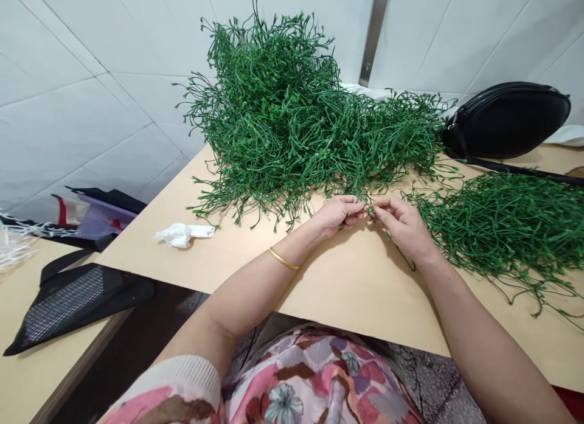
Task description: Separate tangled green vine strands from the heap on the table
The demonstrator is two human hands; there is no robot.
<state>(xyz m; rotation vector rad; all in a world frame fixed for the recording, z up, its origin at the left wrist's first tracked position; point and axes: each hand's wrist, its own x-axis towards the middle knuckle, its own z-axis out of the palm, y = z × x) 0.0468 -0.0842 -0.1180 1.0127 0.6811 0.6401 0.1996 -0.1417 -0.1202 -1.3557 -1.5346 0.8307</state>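
Observation:
My left hand (342,213) and my right hand (401,222) meet close together over the table, fingertips pinched on a thin green artificial plant stem (369,210). Part of the stem hangs below my right hand as a dark loop. Just beyond my hands spreads a large heap of green artificial stems (283,120) with small budded tips. To the right of my right hand lies a second, lower pile of the same stems (515,223). The fingers hide the exact spot where the stem is gripped.
A black bag (511,120) stands at the back right, its strap along the table (228,260). A crumpled white tissue (182,234) lies at the left. Beyond a gap, a black mesh pouch (68,302) rests on another table. White tiled wall (91,107) closes the back.

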